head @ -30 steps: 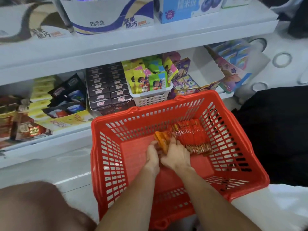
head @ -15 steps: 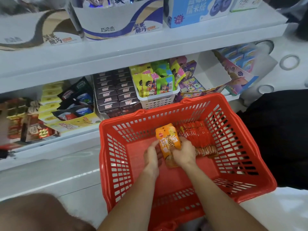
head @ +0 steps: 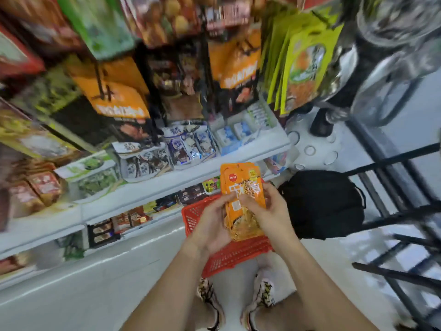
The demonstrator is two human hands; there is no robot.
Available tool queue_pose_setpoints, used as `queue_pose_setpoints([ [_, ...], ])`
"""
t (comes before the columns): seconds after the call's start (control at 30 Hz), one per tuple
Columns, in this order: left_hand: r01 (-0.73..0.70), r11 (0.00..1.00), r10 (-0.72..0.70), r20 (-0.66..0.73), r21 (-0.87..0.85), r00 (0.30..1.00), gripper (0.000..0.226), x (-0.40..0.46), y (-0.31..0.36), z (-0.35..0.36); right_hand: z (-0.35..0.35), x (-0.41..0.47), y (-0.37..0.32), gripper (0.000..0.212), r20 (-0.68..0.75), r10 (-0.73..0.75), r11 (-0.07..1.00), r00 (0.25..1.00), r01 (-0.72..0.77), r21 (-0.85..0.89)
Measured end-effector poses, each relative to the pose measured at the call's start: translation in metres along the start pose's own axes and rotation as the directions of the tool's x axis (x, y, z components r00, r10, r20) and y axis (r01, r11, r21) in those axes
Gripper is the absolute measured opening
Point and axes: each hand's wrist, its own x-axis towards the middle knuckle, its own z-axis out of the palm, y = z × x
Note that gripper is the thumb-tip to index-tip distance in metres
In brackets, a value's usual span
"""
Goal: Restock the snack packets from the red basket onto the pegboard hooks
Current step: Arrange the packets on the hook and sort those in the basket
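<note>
Hands are both busy with a small stack of orange snack packets (head: 243, 199): left hand (head: 212, 225) cups it from the left and below, right hand (head: 272, 211) pinches it from the right. The stack is lifted clear above the red basket (head: 229, 256), which sits on the floor by the person's shoes. Looks like the carry-to-hook step. Next move needs the packets' top holes lined up with a peg among the hanging bags (head: 303, 65) overhead (that area's pretty blurry, can't pick out a free hook).
</note>
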Motion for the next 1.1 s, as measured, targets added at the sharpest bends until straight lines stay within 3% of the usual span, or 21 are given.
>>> queue_pose_setpoints([
  [0.07,-0.069,0.996,0.065,0.065,0.058,0.996,0.044,-0.065,0.053,0.074,-0.011,-0.038,-0.108,0.018,-0.015,-0.133,0.988,0.991,0.132,-0.074],
  [0.2,-0.229,0.959,0.194,0.201,0.169,0.960,0.048,-0.182,0.151,0.205,-0.033,-0.107,-0.306,0.015,-0.027,-0.290,0.957,0.957,0.290,0.018],
  [0.4,-0.521,0.810,0.412,0.370,0.269,0.833,0.041,-0.307,0.241,0.355,-0.061,-0.171,-0.492,0.030,-0.209,-0.557,0.808,0.804,0.583,0.085],
  [0.57,-0.759,0.582,0.616,0.452,0.291,0.645,0.041,-0.347,0.281,0.442,-0.082,-0.178,-0.586,0.035,-0.316,-0.649,0.694,0.692,0.709,0.124],
  [0.7,-0.862,0.422,0.731,0.457,0.281,0.507,0.037,-0.358,0.309,0.507,-0.099,-0.158,-0.654,0.052,-0.388,-0.710,0.609,0.587,0.789,0.079],
  [0.83,-0.904,0.339,0.794,0.436,0.261,0.423,0.046,-0.361,0.337,0.559,-0.111,-0.146,-0.714,0.039,-0.409,-0.758,0.533,0.508,0.844,0.059],
  [0.97,-0.932,0.258,0.859,0.381,0.255,0.342,0.032,-0.362,0.359,0.593,-0.117,-0.131,-0.754,0.063,-0.404,-0.790,0.468,0.461,0.879,0.090],
  [1.1,-0.955,0.184,0.895,0.362,0.234,0.261,0.029,-0.362,0.373,0.604,-0.121,-0.115,-0.781,0.064,-0.310,-0.841,0.418,0.443,0.896,0.148],
])
